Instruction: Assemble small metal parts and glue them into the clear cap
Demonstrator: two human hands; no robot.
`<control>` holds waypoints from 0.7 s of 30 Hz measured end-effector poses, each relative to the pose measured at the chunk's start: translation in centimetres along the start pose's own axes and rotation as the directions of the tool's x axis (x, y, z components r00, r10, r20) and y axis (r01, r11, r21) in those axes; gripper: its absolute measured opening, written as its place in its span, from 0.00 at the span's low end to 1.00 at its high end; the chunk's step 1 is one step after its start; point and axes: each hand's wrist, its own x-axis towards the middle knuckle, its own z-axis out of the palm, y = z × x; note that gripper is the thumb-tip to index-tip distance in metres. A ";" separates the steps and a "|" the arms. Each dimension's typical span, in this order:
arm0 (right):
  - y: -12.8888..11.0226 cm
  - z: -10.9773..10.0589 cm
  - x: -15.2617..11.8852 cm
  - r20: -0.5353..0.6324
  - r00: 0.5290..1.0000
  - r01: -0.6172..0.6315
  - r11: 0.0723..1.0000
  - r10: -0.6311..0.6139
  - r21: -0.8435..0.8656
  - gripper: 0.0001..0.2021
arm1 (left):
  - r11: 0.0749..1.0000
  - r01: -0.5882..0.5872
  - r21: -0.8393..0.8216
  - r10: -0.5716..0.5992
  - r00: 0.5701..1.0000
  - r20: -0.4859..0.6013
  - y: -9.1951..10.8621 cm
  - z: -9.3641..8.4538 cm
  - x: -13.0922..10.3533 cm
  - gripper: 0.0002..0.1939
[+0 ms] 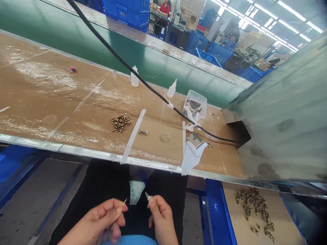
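Low in the head view, over the lap, the left hand (102,219) is pinched closed on a thin yellowish pin (124,202) whose tip sticks up between thumb and forefinger, while the right hand (160,217) is likewise pinched shut on a small pale part (148,195) — the two pieces sit close together but apart. Up on the brown workbench (51,102), a clear plastic tub (195,103) lies tilted beside the black cable (143,81); it holds a few small dark pieces, too blurred to name. Two small white squeeze bottles (134,76) stand near the bench's far edge — their contents cannot be made out. A loose heap of small brass-and-dark parts (120,122) lies on the bench, and a larger scatter (255,207) fills the cardboard-lined tray (286,217) at lower right. Blue crates (127,10) are stacked in the background.
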 end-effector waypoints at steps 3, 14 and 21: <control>-1.8 1.6 -0.9 0.176 0.983 0.052 0.998 -0.046 -0.031 0.23 | 0.999 -0.030 0.035 0.028 0.998 0.055 0.4 0.8 0.5 0.21; -3.9 2.9 -1.7 0.205 0.965 0.206 0.955 -0.162 -0.213 0.18 | 0.916 -0.194 0.351 0.138 0.974 0.179 0.8 0.9 0.1 0.18; -2.4 2.9 -1.6 0.132 0.983 0.145 0.981 -0.128 -0.127 0.19 | 0.938 -0.117 0.326 0.068 0.985 0.157 0.8 0.8 0.1 0.18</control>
